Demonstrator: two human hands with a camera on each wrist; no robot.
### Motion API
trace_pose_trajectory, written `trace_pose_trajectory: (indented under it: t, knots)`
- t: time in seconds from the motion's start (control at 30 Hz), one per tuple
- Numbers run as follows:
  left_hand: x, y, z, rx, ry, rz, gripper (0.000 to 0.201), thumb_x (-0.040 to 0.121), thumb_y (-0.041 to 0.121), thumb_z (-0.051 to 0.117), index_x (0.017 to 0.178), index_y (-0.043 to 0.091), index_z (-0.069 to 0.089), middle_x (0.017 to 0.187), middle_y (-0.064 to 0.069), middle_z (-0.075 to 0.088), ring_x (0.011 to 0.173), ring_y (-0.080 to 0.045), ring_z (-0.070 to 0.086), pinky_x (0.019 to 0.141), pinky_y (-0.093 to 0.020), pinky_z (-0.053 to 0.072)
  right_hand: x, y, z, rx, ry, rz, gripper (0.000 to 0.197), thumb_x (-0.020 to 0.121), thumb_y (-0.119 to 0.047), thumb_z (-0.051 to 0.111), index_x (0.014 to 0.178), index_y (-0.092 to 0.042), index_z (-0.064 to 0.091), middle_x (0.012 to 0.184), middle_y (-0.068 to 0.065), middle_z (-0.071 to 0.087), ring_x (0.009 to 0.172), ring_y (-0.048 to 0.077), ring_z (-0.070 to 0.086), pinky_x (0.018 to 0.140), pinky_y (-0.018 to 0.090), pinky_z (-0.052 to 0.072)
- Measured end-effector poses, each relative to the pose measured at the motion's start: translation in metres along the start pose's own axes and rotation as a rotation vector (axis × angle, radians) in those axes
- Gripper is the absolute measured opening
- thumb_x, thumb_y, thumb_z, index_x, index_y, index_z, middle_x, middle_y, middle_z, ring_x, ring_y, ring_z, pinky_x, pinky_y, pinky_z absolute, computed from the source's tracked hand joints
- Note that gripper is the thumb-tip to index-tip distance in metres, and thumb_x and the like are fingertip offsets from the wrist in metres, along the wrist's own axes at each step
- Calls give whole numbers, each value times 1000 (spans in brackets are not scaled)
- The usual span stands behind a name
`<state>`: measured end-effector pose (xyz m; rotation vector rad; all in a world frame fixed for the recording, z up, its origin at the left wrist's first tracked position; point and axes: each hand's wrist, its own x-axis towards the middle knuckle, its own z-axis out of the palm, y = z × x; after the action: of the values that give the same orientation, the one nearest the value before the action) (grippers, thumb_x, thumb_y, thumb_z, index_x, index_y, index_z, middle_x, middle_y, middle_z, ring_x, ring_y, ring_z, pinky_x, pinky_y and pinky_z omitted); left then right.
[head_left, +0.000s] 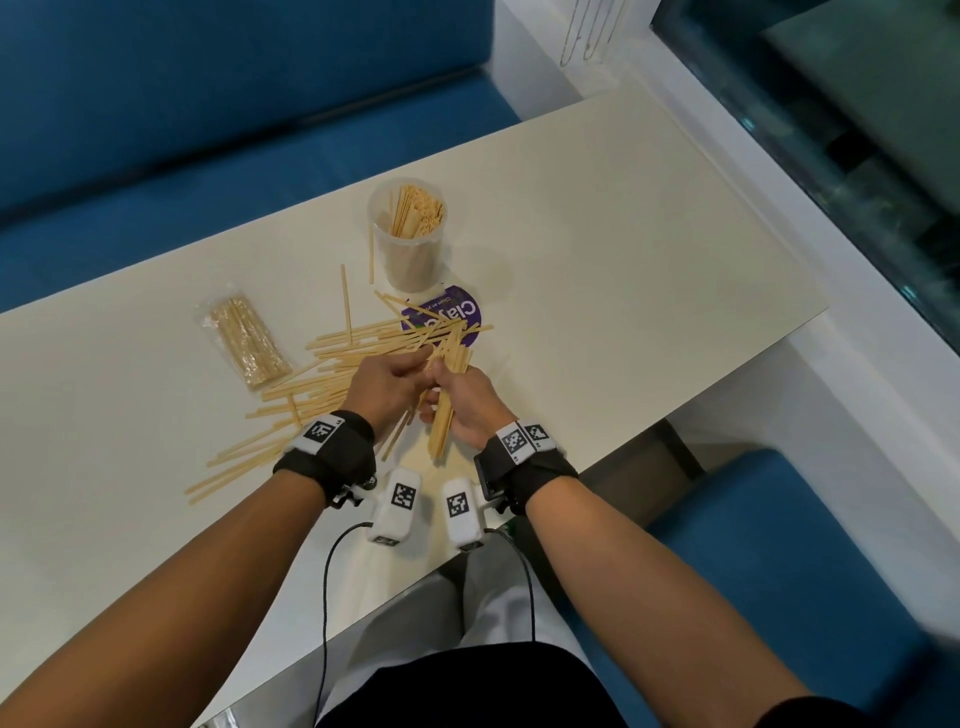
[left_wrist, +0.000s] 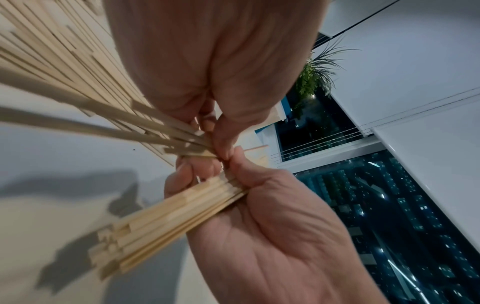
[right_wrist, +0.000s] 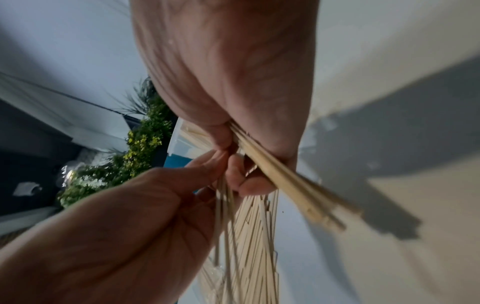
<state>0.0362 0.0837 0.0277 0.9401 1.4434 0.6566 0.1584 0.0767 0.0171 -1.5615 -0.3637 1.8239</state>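
Wooden sticks (head_left: 311, 387): lying scattered on the table (head_left: 623, 260), mostly under and to the left of both hands, a few reaching out beyond the fingertips.
Bundle (head_left: 440, 439): sitting in the right hand, sticks lying side by side w/ ends roughly level, its near end pointing back toward the wrist.
Right hand (head_left: 470, 402): gripping the Bundle, fingers and thumb curling round it, palm turning in toward the left hand.
Left hand (head_left: 387, 384): meeting the right at the fingertips. Thumb & fingers (left_wrist: 223, 139) are pinching the ends of a few Wooden sticks, which are fanning out from the pinch in the left wrist view.
Cup (head_left: 408, 260): clear plastic, standing upright beyond the hands and well apart from them, holding more sticks on end, bunched toward its right side.
Purple disc (head_left: 462, 312): lying flat betw. the Cup and the hands, partly under loose sticks. Can't tell if it's touching the Cup's base.
Packet (head_left: 244, 343): clear wrap w/ sticks inside, lying flat to the left of the left hand, just beside the scattered pile.
White boxes (head_left: 397, 504): two, w/ black-and-white markers — hanging just behind the wrists.
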Motion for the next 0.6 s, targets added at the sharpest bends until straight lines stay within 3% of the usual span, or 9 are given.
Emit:
trace_pose_trajectory:
  t: [0.07,0.2,0.3,0.4,0.5,0.53,0.6]
  knots:
    - [2,1,-3,67,15,15,48,88,14,77,134,16,65,98,-4,78,92,-15,72,95,-34,54,2,2,-2,-15,49,-16,22,110,-23,49,107,-10,66,69,4,60,52,12,50,54,29,44]
    - [4,3,-3,-52,-27,-69,69,78,1,83,141,9,57,94,-11,77,104,-16,73,99,-40,55,2,4,-5,-34,77,-82,33,112,-24,46,92,-14,70,67,2,66,51,12,53,56,28,41]
    - [0,5,-1,-110,-145,-104,62,77,-9,79,135,1,58,92,-15,75,94,-28,75,92,-39,59,8,4,-11,-110,104,-87,33,110,-30,48,90,-13,68,91,14,73,80,28,65,72,38,52]
    - [-2,5,-1,-64,-199,-119,50,83,-3,77,130,5,61,102,-16,76,96,-27,74,92,-38,59,11,2,-17,-266,131,-127,34,108,-33,48,88,-15,69,99,6,73,101,29,69,94,45,56]
    - [4,-1,-3,175,-50,-80,37,93,16,72,127,11,61,106,-9,71,94,-25,70,90,-43,59,13,1,-23,-324,128,-140,39,109,-34,47,84,-16,71,91,4,73,92,25,68,95,47,54]
    - [8,-3,-5,334,33,-2,37,92,18,72,127,15,61,112,-8,66,98,-25,67,88,-42,58,13,0,-24,-304,114,-137,39,110,-32,46,83,-16,70,87,3,73,87,24,67,91,46,53]
    - [18,-6,-5,648,91,194,53,88,18,74,137,26,56,129,-9,51,116,-26,55,98,-43,51,11,-4,-28,-263,70,-123,36,110,-29,46,83,-16,67,81,2,71,79,23,64,84,43,51]
